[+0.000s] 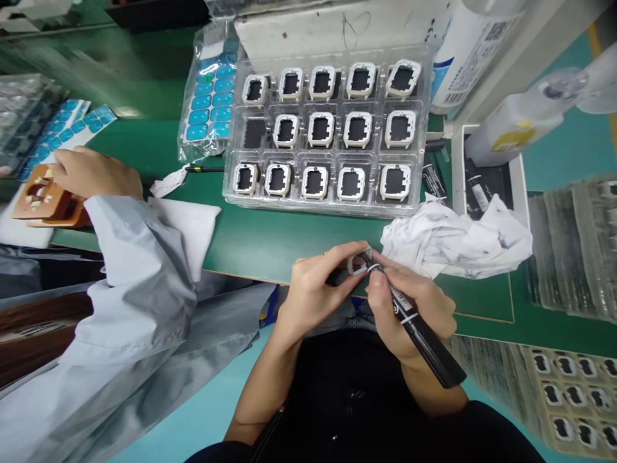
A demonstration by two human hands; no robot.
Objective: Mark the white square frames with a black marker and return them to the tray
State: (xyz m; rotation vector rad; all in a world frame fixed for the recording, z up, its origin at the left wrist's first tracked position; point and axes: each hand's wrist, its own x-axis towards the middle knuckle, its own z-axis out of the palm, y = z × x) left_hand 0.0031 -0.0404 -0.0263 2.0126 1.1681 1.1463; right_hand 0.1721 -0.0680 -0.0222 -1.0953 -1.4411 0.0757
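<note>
My left hand point(315, 283) is closed round a small pale frame point(357, 263), most of it hidden by the fingers. It looks like the white watch-case frames in the tray. In my right hand point(409, 302) is a black marker pen point(424, 337), gripped near its tip end. The tip meets or nearly meets the frame; the fingers hide the exact contact. Beyond my hands lies a clear plastic tray point(328, 207) with rows of white watch-case frames point(315, 181). One pocket point(254, 133) at the left of its middle row holds no frame.
A crumpled white cloth point(453, 238) lies right of my hands, beside a white box point(518, 183) with a bottle point(511, 125). At left, a co-worker's hand point(94, 173) rests on an orange fixture point(45, 199). Blue stickers point(209, 103) lie in a bag; stacked trays point(573, 247) stand right.
</note>
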